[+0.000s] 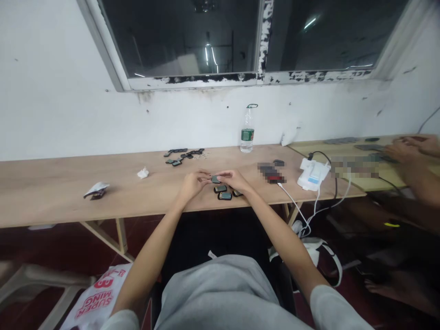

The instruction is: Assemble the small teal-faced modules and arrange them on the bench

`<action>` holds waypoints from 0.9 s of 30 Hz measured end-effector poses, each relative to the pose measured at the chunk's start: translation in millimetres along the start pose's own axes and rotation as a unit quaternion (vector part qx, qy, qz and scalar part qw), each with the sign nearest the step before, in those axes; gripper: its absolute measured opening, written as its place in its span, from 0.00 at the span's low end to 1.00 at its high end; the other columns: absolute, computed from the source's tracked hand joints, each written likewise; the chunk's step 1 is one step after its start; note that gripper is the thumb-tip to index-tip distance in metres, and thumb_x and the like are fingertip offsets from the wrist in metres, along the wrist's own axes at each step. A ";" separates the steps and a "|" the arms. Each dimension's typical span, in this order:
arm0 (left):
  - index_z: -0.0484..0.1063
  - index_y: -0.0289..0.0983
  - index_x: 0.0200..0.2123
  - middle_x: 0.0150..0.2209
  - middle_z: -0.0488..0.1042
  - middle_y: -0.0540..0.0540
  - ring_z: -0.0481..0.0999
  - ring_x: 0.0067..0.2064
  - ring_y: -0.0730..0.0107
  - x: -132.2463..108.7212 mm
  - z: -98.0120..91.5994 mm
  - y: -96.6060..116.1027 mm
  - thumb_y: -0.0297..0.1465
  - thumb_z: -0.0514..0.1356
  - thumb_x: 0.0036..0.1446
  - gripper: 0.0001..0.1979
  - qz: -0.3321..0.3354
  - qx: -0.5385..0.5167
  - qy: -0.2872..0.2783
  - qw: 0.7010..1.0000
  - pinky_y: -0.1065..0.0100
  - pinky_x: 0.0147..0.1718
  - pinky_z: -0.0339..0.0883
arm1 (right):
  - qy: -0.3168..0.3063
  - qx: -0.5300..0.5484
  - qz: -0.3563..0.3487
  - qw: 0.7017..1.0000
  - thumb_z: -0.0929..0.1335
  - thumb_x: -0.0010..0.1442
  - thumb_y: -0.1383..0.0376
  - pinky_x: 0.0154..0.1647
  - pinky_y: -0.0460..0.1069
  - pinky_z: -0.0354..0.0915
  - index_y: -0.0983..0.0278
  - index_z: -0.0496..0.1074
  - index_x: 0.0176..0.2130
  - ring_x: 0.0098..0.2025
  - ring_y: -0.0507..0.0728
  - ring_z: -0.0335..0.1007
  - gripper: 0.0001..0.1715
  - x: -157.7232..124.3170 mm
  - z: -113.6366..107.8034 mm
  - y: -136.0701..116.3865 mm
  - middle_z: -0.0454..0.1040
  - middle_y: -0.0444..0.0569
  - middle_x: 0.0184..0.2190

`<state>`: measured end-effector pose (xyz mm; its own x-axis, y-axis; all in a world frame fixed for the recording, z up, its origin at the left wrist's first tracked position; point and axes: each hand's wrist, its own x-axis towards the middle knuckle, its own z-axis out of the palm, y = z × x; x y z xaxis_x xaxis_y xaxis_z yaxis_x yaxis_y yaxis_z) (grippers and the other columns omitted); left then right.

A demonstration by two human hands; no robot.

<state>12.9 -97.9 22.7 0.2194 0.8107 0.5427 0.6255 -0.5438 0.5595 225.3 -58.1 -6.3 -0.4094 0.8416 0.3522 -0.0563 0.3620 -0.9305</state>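
Observation:
Between my two hands, just above the table, is a small flat piece (215,179) with a grey-green face and dark edge. My left hand (195,182) pinches it at its left side, and my right hand (234,180) grips its right side. What exactly it is, I cannot make out. Right below my hands lie a few similar black-rimmed pieces (225,196), one partly hidden by my right wrist. Farther back, several more dark pieces (177,162) lie in a loose group beside some tiny pale bits (201,156).
On the wooden table (62,183) are crumpled tissue (142,173) and a small open packet (96,190). A water bottle (247,130) stands by the wall. To the right lie a white power strip (313,175) and cables. Another person's hands (412,145) work at the adjoining table.

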 end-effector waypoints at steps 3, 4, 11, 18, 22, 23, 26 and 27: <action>0.81 0.37 0.32 0.44 0.82 0.40 0.82 0.42 0.54 -0.9 1.0 -5.6 0.41 0.72 0.46 0.15 -0.070 -0.122 -0.022 0.990 0.55 0.46 0.76 | -0.031 -0.014 -0.001 0.999 0.76 0.55 0.55 0.46 0.53 0.74 0.65 0.81 0.45 0.41 0.59 0.79 0.21 -1.9 -1.6 -2.5 0.83 0.52 0.42; 0.79 0.36 0.31 0.41 0.83 0.40 0.82 0.41 0.53 -1.6 1.2 -6.8 0.41 0.74 0.42 0.17 -0.095 -0.162 -0.036 0.982 0.54 0.45 0.76 | -0.043 -0.023 -0.002 0.999 0.76 0.55 0.55 0.46 0.53 0.74 0.65 0.81 0.45 0.42 0.59 0.80 0.22 -2.8 -2.2 -3.8 0.83 0.51 0.42; 0.71 0.37 0.32 0.33 0.80 0.47 0.81 0.37 0.58 -3.7 5.8 -8.8 0.35 0.75 0.36 0.21 -0.128 -0.252 -0.062 0.957 0.59 0.41 0.76 | -0.057 -0.092 -0.036 0.993 0.73 0.59 0.59 0.47 0.51 0.73 0.65 0.80 0.47 0.44 0.59 0.79 0.18 -5.2 0.2 -10.3 0.83 0.52 0.43; 0.75 0.37 0.50 0.52 0.77 0.39 0.77 0.54 0.53 -4.6 21.4 -8.1 0.40 0.66 0.56 0.21 -0.009 -0.079 -0.058 0.995 0.56 0.50 0.73 | 0.098 -0.223 -0.073 0.967 0.71 0.58 0.68 0.40 0.49 0.71 0.66 0.75 0.44 0.36 0.55 0.77 0.11 4.3 1.0 9.5 0.81 0.50 0.36; 0.70 0.42 0.60 0.61 0.70 0.41 0.70 0.61 0.52 -9.9 22.0 -2.5 0.43 0.62 0.61 0.26 0.049 -0.006 -0.138 0.989 0.54 0.61 0.64 | 0.107 -0.308 -0.058 0.944 0.70 0.59 0.69 0.39 0.49 0.70 0.64 0.75 0.41 0.34 0.55 0.76 0.08 4.1 -3.6 17.0 0.80 0.49 0.35; 0.69 0.43 0.61 0.63 0.68 0.41 0.69 0.63 0.52 -11.3 21.6 -0.9 0.43 0.62 0.61 0.27 0.053 0.006 -0.161 0.985 0.54 0.63 0.62 | 0.107 -0.324 -0.057 0.938 0.70 0.58 0.69 0.40 0.49 0.70 0.64 0.75 0.41 0.35 0.55 0.76 0.08 3.7 -4.1 17.9 0.81 0.49 0.36; 0.64 0.45 0.66 0.68 0.60 0.40 0.64 0.66 0.50 -15.2 22.3 3.0 0.44 0.65 0.59 0.33 0.061 0.026 -0.220 0.973 0.53 0.65 0.58 | 0.098 -0.364 -0.048 0.925 0.69 0.59 0.70 0.41 0.50 0.69 0.63 0.77 0.39 0.37 0.58 0.77 0.07 2.9 -3.8 18.9 0.81 0.51 0.36; 0.62 0.45 0.67 0.69 0.59 0.39 0.62 0.68 0.49 -16.3 23.8 3.4 0.45 0.66 0.58 0.36 0.064 0.031 -0.232 0.970 0.52 0.65 0.57 | 0.090 -0.373 -0.044 0.922 0.69 0.59 0.70 0.41 0.50 0.69 0.63 0.78 0.38 0.38 0.58 0.77 0.07 2.9 -3.6 18.6 0.82 0.52 0.36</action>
<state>29.3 -107.8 0.9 0.6028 0.7556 0.2563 0.6121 -0.6439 0.4590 226.3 -47.4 -22.3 -0.2714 0.8242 0.4971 0.5871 0.5510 -0.5931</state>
